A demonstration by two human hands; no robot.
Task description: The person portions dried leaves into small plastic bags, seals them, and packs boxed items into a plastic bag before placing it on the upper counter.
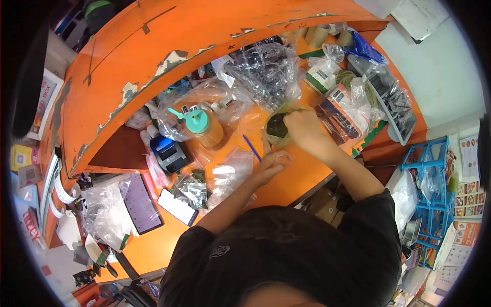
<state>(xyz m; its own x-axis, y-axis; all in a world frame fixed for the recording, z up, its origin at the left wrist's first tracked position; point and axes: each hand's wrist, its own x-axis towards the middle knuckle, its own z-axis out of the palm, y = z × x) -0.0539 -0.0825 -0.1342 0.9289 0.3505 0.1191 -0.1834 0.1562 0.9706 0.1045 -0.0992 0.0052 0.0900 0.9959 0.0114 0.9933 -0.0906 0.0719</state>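
Observation:
An open bag with dark contents (277, 126) stands on the orange table (286, 187). My right hand (303, 126) is at the bag's right rim, its fingers bent down at the mouth, and what they hold is hidden. My left hand (271, 166) is just below the bag, fingers partly curled, with the index finger reaching up along the bag's lower left side. To the left of the bag lies a blue pen (252, 148). A bottle with a turquoise lid (197, 122) stands farther left.
Clear plastic bags (266, 69) are heaped behind. A blue and black device (170, 154), a phone (177, 206) and a tablet (140, 203) lie left. At the right are a printed box (340, 115), a grey tray (391, 110) and a blue rack (432, 192).

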